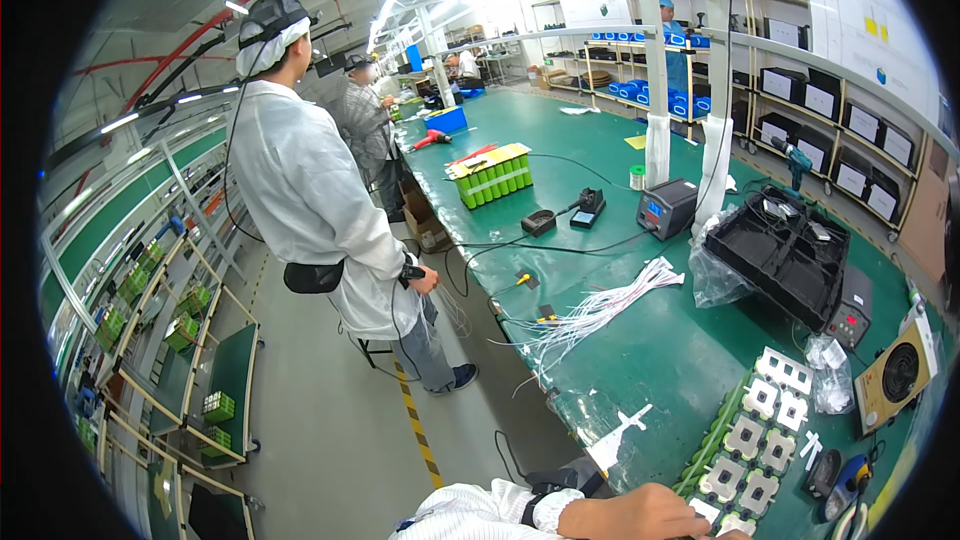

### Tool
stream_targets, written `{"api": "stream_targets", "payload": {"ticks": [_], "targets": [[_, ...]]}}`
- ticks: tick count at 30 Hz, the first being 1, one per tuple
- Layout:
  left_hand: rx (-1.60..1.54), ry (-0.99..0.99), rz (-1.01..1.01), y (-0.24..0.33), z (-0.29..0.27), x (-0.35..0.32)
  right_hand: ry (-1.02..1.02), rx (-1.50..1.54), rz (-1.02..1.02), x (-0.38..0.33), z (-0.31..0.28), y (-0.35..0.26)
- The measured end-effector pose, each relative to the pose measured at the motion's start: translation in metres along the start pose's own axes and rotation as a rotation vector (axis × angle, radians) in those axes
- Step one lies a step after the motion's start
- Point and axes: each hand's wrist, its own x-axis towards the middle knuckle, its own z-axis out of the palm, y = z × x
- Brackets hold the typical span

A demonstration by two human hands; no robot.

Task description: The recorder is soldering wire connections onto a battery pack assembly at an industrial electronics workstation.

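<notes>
A hand [640,515], fingers hidden, rests at the bench [640,360] edge just beside the cell pack [750,440]; wires [600,310] lie beyond.

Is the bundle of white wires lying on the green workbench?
Yes, the bundle of white wires lies spread flat on the green workbench, beside the black tray.

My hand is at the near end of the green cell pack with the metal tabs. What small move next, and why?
Probably steady the battery pack first: slide the hand a little further along its near end. Only one hand shows, at the bottom edge, resting at the pack's near corner, which lies close to the table edge. The bundle of white wires lies apart, further up the green table, so nothing blocks that slide.
</notes>
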Motion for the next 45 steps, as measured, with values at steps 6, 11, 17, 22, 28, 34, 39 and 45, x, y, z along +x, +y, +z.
{"api": "stream_targets", "payload": {"ticks": [6,11,17,22,28,34,39,45], "targets": [[-0.071,-0.188,-0.455,-0.017,-0.008,-0.030,0.251,0.001,0.047,-0.015,-0.006,0.006],[0.215,0.136,-0.501,-0.071,-0.002,-0.072,0.377,-0.142,0.042,-0.043,-0.030,0.018],[0.128,0.280,-0.812,-0.112,0.017,-0.097,0.519,-0.215,0.233,-0.080,-0.038,0.012],[0.033,0.289,-0.887,-0.131,0.036,-0.097,0.527,-0.293,0.319,-0.088,-0.041,0.013],[0.092,0.130,-0.906,-0.125,0.034,-0.096,0.428,-0.354,0.283,-0.087,-0.043,0.014],[0.139,0.089,-0.914,-0.123,0.035,-0.092,0.373,-0.384,0.303,-0.079,-0.043,0.016],[0.168,0.097,-0.870,-0.123,0.035,-0.089,0.421,-0.395,0.307,-0.075,-0.041,0.018],[0.213,0.039,-0.890,-0.120,0.038,-0.093,0.558,-0.383,0.289,-0.092,-0.038,0.017]]}}
